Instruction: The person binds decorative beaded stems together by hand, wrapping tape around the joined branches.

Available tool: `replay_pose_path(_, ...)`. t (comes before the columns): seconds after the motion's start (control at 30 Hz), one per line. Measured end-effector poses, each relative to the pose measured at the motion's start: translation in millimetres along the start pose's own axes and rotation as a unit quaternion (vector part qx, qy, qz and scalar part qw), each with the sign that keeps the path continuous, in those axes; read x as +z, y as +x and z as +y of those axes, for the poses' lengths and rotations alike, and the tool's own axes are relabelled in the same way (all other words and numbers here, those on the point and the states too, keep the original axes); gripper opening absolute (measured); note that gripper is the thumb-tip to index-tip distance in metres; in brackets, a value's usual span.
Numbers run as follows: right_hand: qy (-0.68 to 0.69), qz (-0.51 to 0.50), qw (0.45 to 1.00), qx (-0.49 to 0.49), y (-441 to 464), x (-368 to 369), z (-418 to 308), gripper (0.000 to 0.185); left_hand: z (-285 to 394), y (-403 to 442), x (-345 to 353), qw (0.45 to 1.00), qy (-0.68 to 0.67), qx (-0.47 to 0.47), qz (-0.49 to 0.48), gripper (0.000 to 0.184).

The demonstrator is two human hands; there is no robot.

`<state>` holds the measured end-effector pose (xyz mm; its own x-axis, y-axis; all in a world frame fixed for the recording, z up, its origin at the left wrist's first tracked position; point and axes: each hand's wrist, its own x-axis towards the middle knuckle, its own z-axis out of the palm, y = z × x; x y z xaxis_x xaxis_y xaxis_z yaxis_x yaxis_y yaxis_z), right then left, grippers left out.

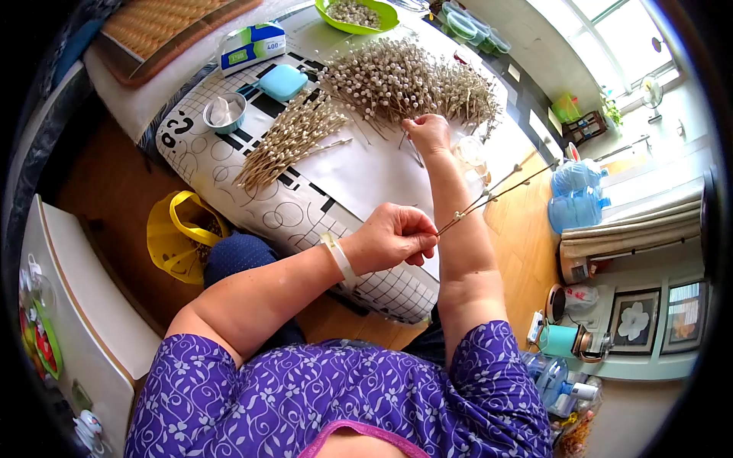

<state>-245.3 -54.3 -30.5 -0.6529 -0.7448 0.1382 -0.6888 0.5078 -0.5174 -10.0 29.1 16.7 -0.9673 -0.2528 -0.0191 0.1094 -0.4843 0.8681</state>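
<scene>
Left hand (pixel 393 238): pinching thin brown budded twigs (pixel 495 198) | Right hand (pixel 429 133): fingertips together, contents cannot be told, beside large heap of pale-budded dried stems (pixel 389 76) | Heap: on white black-patterned table cover (pixel 217 156)

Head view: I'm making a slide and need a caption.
Left hand holds thin budded stems; right hand is beside a large heap of stems on a table.
</scene>
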Motion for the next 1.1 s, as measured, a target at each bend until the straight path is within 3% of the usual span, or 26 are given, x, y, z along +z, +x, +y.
replay_pose_path(0.2,-0.054,0.058,0.997,-0.011,7,2,8,0.022,-2,3,-1,1.0,0.008,0.013,0.008,0.007)
replay_pose_path(0.3,0.109,0.043,0.993,-0.004,3,-7,6,0.026,-3,6,-4,0.998,-0.001,0.046,0.046,0.008)
replay_pose_path(0.33,0.22,0.019,0.975,0.011,-4,-13,8,0.02,-1,7,-6,0.996,0.002,0.049,0.076,0.008)
replay_pose_path(0.37,0.22,0.022,0.975,0.015,-11,-20,6,0.02,2,9,-8,0.993,0.005,0.051,0.106,0.009)
replay_pose_path(0.43,0.467,-0.009,0.883,-0.038,-27,-32,3,0.013,4,14,-17,0.982,-0.017,0.093,0.163,0.01)
replay_pose_path(0.57,0.474,-0.019,0.879,-0.039,-60,-65,14,0.008,10,21,-24,0.967,-0.028,0.102,0.23,0.01)
replay_pose_path(0.63,0.4,0.042,0.908,-0.121,-71,-57,22,0.008,2,26,-28,0.964,-0.029,0.108,0.241,0.011)
replay_pose_path(0.7,0.454,0.063,0.878,-0.142,-85,-60,17,0.007,2,26,-31,0.961,-0.023,0.114,0.251,0.01)
replay_pose_path(0.77,0.513,0.039,0.853,-0.086,-105,-73,9,0.008,0,28,-35,0.958,-0.013,0.113,0.263,0.011)
replay_pose_path(0.83,0.528,-0.052,0.847,-0.018,-127,-89,8,0.008,-5,30,-34,0.969,-0.016,0.076,0.233,0.012)
replay_pose_path(0.97,0.528,-0.144,0.837,0.012,-165,-101,3,0.007,-18,29,-23,0.982,0.021,0.01,0.186,0.012)
replay_pose_path(1.1,0.521,-0.149,0.841,-0.011,-164,-91,12,0.01,-20,30,-17,0.988,0.032,-0.028,0.151,0.012)
